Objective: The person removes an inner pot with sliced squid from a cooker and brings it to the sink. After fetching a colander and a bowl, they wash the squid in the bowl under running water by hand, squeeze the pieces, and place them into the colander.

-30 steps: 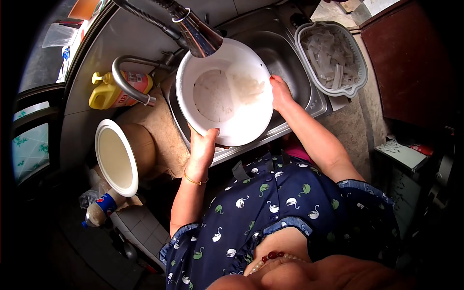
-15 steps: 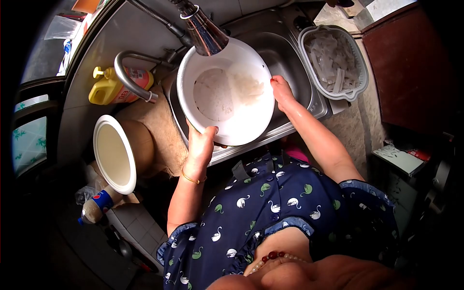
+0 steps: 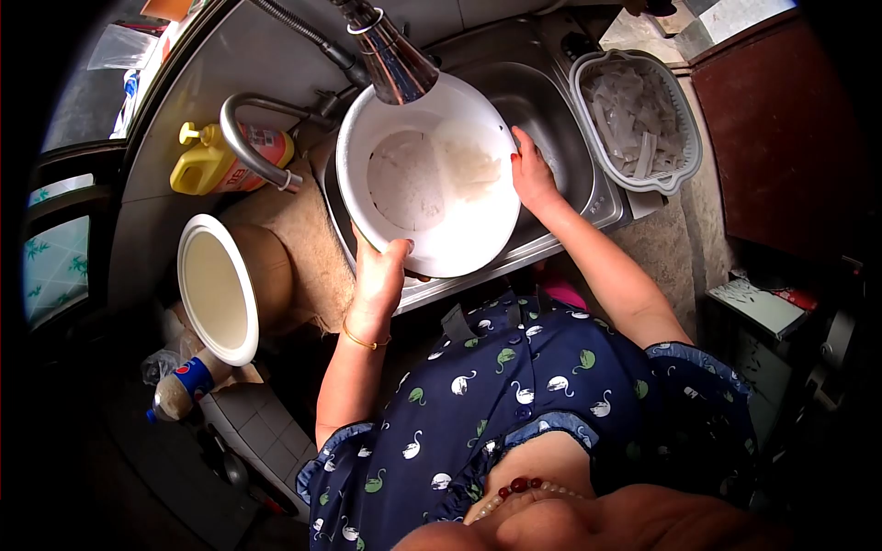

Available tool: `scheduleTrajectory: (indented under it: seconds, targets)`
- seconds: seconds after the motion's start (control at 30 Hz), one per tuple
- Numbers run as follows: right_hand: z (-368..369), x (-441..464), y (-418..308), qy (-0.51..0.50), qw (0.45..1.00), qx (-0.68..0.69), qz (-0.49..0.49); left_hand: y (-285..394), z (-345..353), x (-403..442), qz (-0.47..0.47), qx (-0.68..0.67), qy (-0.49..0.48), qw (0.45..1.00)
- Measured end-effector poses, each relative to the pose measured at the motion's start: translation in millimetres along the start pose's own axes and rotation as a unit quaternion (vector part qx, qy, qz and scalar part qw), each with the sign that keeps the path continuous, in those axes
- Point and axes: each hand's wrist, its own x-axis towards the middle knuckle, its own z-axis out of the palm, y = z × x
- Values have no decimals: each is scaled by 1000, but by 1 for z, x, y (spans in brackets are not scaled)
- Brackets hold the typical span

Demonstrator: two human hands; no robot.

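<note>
A white basin (image 3: 469, 225) is tilted over the steel sink (image 3: 551, 119), with a little cloudy liquid and dark specks on its inside. My left hand (image 3: 379, 275) grips its lower left rim, thumb over the edge and fingers hidden beneath. At the right rim is my right hand (image 3: 536, 174), its fingers against the basin's side and the index finger raised; whether it bears any weight I cannot tell. The chrome spray head (image 3: 393, 64) hangs over the basin's top edge.
To the right of the sink stands a basket (image 3: 691, 147) of pale translucent strips. A curved faucet (image 3: 241, 138) and a yellow pump bottle (image 3: 204, 173) are on the left. Nearer sit an open pot (image 3: 220, 294) with a white rim and a bottle with a blue label (image 3: 192, 378).
My right hand has shifted slightly on the basin's right rim, and its index finger has lifted. The basin and my left hand keep nearly the same pose; the view has shifted a little.
</note>
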Motion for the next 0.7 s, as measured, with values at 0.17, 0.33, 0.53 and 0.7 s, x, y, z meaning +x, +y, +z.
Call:
scheduleTrajectory:
  seconds: [0.17, 0.33, 0.53, 0.7]
  targets:
    - [-1, -5, -4, 2, 999, -31, -39, 1, 0, -1, 12, 1, -7, 1000]
    - [-5, -5, -20, -40, 997, -52, 47, 3, 1, -2, 15, 3, -6, 1000]
    - [-6, -5, -31, -71, 991, -77, 84, 8, 8, -5, 45, 7, 8, 999]
    - [-6, -5, -33, -75, 990, -80, 90, 0, 4, 0, 53, 10, -13, 998]
